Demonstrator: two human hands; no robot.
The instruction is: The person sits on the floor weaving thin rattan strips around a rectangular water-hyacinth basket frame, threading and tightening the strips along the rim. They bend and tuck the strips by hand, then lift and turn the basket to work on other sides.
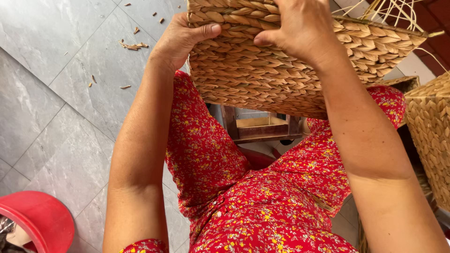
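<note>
The grey tile floor (pixel 70 117) is lying under scattered straw bits (pixel 133 45). Both hands are clamping a woven basket (pixel 281 70) over the lap: the left hand (pixel 180 40) is gripping its left edge while the right hand (pixel 297 28) is pressing on top, probably steadying it.

Open grey floor (pixel 56 117) lies left, littered with fibre scraps (pixel 133 45). Right side blocked by a second woven basket (pixel 431 136). A wooden frame (pixel 262 124), partly hidden, apparently obstructs the knee gap.

Both hands (pixel 187 40) raised (fingers (pixel 206 30) curled)
</note>
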